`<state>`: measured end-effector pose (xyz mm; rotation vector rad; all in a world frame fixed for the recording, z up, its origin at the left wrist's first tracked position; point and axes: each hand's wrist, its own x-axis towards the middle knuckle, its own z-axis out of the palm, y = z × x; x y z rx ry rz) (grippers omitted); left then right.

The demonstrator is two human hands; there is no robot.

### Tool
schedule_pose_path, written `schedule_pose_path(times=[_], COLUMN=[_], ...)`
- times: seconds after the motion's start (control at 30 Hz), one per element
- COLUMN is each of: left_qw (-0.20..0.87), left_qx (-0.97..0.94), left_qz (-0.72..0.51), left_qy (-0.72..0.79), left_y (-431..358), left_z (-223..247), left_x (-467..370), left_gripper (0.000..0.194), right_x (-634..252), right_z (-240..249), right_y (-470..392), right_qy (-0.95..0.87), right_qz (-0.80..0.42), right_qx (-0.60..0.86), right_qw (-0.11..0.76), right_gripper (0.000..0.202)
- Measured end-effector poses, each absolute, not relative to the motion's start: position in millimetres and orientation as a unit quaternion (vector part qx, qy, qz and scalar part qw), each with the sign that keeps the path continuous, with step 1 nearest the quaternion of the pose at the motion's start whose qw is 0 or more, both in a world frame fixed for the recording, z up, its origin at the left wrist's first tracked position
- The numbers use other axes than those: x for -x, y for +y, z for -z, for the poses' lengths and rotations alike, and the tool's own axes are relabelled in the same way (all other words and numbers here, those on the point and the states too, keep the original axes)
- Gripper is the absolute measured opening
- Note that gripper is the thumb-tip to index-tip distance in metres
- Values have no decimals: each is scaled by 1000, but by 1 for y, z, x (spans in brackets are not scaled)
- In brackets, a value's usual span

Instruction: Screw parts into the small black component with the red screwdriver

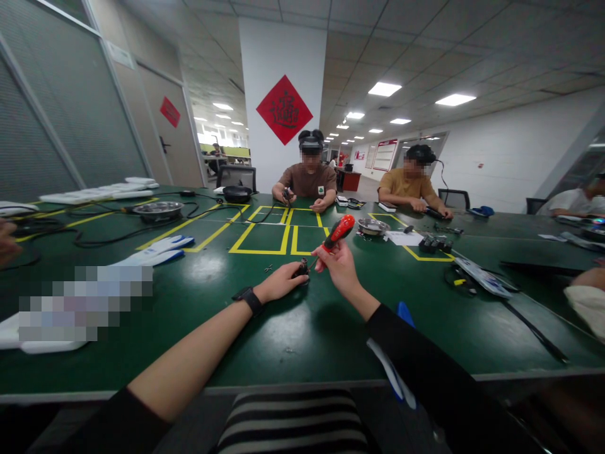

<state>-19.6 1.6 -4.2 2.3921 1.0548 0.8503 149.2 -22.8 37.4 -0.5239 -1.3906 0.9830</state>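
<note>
My right hand [336, 257] is closed round a screwdriver [339, 232] with a red and black handle. The handle points up and to the right, and its shaft slants down toward my left hand [280, 281]. That left hand rests low over the green table, its fingers closed on a small dark metal part [302, 270]. The screwdriver's tip is at or very near this part; whether they touch I cannot tell. Beside my left fingers lie a few tiny screws [268, 268] on the tabletop.
Yellow tape [259, 252] marks rectangles on the green table [212, 340]. White-and-blue gloves [163, 249] lie left, another glove [390, 372] under my right forearm. Metal bowls [373, 227], black blocks [435, 244] and cables stand further off. Two people [309, 180] sit opposite; others sit at the sides.
</note>
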Motion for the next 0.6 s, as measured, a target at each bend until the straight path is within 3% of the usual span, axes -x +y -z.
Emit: schedule_pose_path(times=[0.2,0.6], left_qw=[192,202], left_qx=[-855,-852], left_qz=[-307,-312], left_qy=[372,369], left_y=[1,1], left_z=[3,4], left_x=[20,19], left_gripper=[27,27], right_x=[-152,-152], right_z=[-36,-39], right_y=[-20,-25], right_qy=[-592,-595], right_qz=[-405,-503], right_qx=[255,179], right_qw=[649,601], right_gripper=[36,37])
